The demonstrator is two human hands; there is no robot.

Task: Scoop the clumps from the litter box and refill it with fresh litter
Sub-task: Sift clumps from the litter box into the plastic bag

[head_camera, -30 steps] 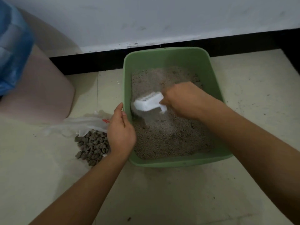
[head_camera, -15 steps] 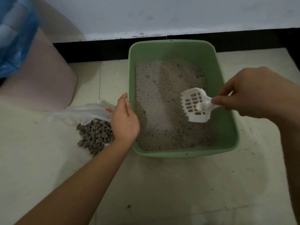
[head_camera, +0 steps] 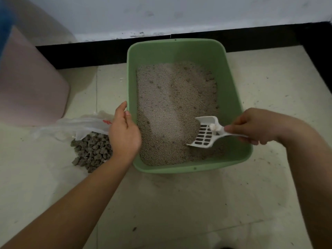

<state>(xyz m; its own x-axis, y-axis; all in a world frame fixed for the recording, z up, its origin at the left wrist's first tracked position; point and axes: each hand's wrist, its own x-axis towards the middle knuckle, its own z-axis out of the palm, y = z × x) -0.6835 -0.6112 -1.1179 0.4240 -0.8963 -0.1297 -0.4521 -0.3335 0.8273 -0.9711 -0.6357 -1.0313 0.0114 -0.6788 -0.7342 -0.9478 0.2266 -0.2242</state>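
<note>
From the head camera, at the middle of the floor [head_camera: 179, 203], I see the green litter box [head_camera: 233, 97] standing with its far end close to the black skirting [head_camera: 89, 53] at 12 o'clock. Grey-beige litter [head_camera: 170, 105] covers its bottom, paler in a streak down the middle and darker toward the 3 o'clock side.

My operator's right hand [head_camera: 256, 126] comes in from 3 o'clock, over the box's right rim. Its fingers are curled round the handle of the white slotted scoop [head_camera: 204, 133], clamped on it. The scoop's head is inside the box toward the 4 o'clock corner, tilted, with its leading edge down on the litter and the handle rising toward the hand. I see no clump in the slotted pan.

The left hand [head_camera: 124, 133] lies on the box's left rim at 9 o'clock. Its fingers are loose and nearly straight, close together, thumb pointing toward 12 o'clock; it wraps nothing that I can see.

Just outside the box, at 8 o'clock and touching the left wrist's edge in this view, a pile of dark grey clumps [head_camera: 91, 151] lies on the floor. A crumpled clear plastic bag [head_camera: 80, 124] with a red mark lies against the pile's far side. Beyond it, at 10 o'clock, stands a pale pink bin [head_camera: 30, 87]; something blue [head_camera: 5, 24] shows blurred at the top left corner.
</note>
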